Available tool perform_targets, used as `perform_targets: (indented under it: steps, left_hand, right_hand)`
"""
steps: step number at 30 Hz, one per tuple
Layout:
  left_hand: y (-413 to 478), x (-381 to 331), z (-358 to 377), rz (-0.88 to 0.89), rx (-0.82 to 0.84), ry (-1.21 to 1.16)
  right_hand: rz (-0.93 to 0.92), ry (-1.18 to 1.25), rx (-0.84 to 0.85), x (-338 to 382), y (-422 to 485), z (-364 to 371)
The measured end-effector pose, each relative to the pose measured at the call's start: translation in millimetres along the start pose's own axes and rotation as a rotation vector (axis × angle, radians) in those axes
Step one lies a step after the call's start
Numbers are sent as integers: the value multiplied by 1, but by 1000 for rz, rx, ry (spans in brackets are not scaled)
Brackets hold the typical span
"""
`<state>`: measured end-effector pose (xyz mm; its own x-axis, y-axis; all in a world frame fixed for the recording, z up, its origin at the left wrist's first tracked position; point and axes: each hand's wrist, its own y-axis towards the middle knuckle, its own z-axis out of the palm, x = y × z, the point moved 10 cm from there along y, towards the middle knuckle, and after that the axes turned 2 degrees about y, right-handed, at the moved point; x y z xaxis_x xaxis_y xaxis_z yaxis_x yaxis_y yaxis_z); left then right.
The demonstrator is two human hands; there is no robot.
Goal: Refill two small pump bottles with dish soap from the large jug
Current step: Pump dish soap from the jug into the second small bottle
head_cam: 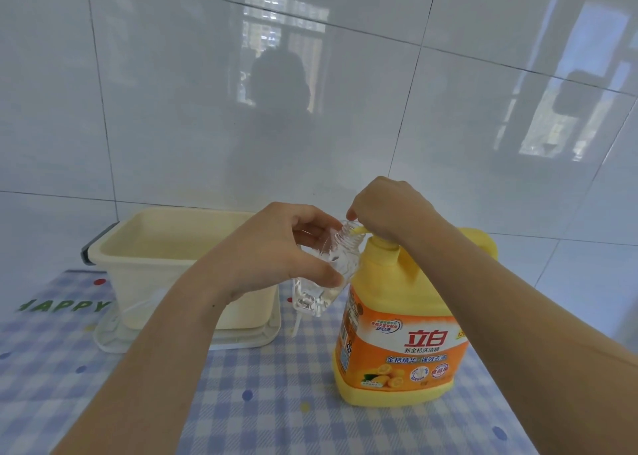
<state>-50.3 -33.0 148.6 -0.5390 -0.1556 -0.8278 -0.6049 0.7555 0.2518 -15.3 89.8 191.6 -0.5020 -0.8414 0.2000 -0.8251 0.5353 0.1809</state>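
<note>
Aslant, bottle (322, 278), mouth toward spout (358, 229)

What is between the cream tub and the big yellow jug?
In the head view, the small clear bottle, tilted and held by the left hand, lies between cream tub and yellow jug.
</note>
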Motion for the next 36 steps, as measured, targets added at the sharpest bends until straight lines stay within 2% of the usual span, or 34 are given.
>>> perform_targets:
  steps: [13,19,25,36]
  left_hand:
    - [2,-2,0,17,-9,-45]
    - [1,-7,-7,30,-71,-117]
    - [0,-8,-7,43,-81,-117]
    - [3,-4,-1,62,-58,-19]
  right_hand:
    - [-26,-10,-47,-7,19,-5]
    - [-26,66,-234,-2,13,-42]
    - [-9,94,-200,-4,14,-37]
    - [-28,2,-124,-9,21,-3]
